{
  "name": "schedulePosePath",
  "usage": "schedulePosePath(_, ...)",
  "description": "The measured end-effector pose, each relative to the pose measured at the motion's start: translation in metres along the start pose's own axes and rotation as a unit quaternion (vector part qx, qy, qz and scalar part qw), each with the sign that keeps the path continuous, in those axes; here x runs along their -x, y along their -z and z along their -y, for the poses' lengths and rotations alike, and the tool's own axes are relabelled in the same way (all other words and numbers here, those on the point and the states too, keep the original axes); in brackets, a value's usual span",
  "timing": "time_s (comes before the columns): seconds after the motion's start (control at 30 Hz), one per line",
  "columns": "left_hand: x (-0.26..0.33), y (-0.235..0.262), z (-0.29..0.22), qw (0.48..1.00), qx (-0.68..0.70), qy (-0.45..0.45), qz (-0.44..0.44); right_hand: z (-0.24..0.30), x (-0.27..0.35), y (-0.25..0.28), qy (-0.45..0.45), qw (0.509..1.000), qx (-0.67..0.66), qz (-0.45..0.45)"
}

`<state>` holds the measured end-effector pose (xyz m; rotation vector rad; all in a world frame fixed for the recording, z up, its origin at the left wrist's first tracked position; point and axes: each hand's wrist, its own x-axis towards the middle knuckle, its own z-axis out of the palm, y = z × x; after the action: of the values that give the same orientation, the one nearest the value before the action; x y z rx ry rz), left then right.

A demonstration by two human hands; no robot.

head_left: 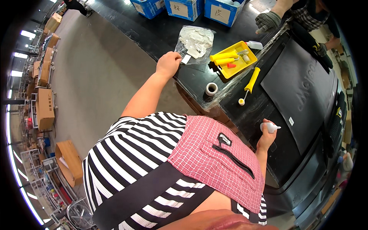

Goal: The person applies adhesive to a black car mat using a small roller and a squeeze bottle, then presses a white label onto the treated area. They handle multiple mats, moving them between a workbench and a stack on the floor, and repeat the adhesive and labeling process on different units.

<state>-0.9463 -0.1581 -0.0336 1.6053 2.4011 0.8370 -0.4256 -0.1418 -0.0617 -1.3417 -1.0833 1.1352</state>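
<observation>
The left hand [168, 63] is closed at the edge of a clear plastic bag [195, 41], its fingers pinching the bag's near corner beside a small white tag [186, 59]. The bag lies on the black bench [161, 34], far side of the person's left arm, and holds pale, whitish pieces. The right hand [266, 136] is curled round a small white bottle [269, 127], whose pointed nozzle aims to the right; it is held over the dark panel [303, 88] at the person's right.

Just right of the bag sits a yellow tray [240, 66] with two yellow handles [223, 58] and a small orange piece [231, 65] in it. A white bottle [254, 45] lies touching the tray's far corner. Near the tray, a yellow-handled roller [249, 84] lies on a clear film sheet [226, 90], and a roll of tape [211, 89] stands just left of the film.

Along the bench's far edge are blue boxes [184, 8] with white labels. At upper right another person's gloved hand [267, 21] rests near the panel's far end. The wearer has a black-and-white striped shirt [126, 161] and a red checked apron [214, 161]. Cardboard boxes [45, 107] stand on the floor at the left
</observation>
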Motion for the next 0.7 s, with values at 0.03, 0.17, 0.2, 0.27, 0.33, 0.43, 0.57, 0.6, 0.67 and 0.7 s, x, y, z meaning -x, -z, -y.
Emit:
schedulePosePath(0.03,0.0,0.0,0.003,1.0,-0.005,0.006,-0.006,-0.001,-0.002,-0.002,0.002,1.0,-0.006,0.027)
schedulePosePath(0.17,-0.006,-0.022,-0.006,0.999,-0.038,0.037,0.001,0.0,-0.009,-0.014,0.019,0.997,-0.007,0.074)
schedulePosePath(0.2,-0.009,-0.032,-0.008,0.998,-0.054,0.043,0.006,0.001,-0.011,-0.019,0.023,0.997,-0.007,0.076)
schedulePosePath(0.27,-0.014,-0.038,-0.011,0.995,-0.055,0.077,0.028,0.005,-0.015,-0.028,0.02,0.997,-0.003,0.078)
schedulePosePath(0.33,-0.01,-0.038,-0.013,0.995,-0.04,0.083,0.029,0.004,-0.018,-0.032,0.027,0.996,-0.002,0.082)
schedulePosePath(0.43,-0.008,-0.04,-0.009,0.997,-0.046,0.061,0.007,0.006,-0.016,-0.033,0.014,0.997,-0.013,0.074)
schedulePosePath(0.57,0.0,-0.03,-0.024,0.995,-0.022,-0.052,-0.082,0.006,-0.013,-0.028,0.004,0.998,-0.01,0.058)
schedulePosePath(0.6,0.003,-0.022,-0.034,0.993,0.017,-0.092,-0.067,0.006,-0.012,-0.027,0.001,0.999,-0.01,0.05)
schedulePosePath(0.67,0.012,-0.006,-0.06,0.98,0.094,-0.169,-0.037,0.004,-0.011,-0.027,0.001,0.999,-0.004,0.049)
schedulePosePath(0.7,0.015,0.002,-0.072,0.969,0.131,-0.21,-0.001,0.004,-0.012,-0.027,0.002,0.999,-0.001,0.05)
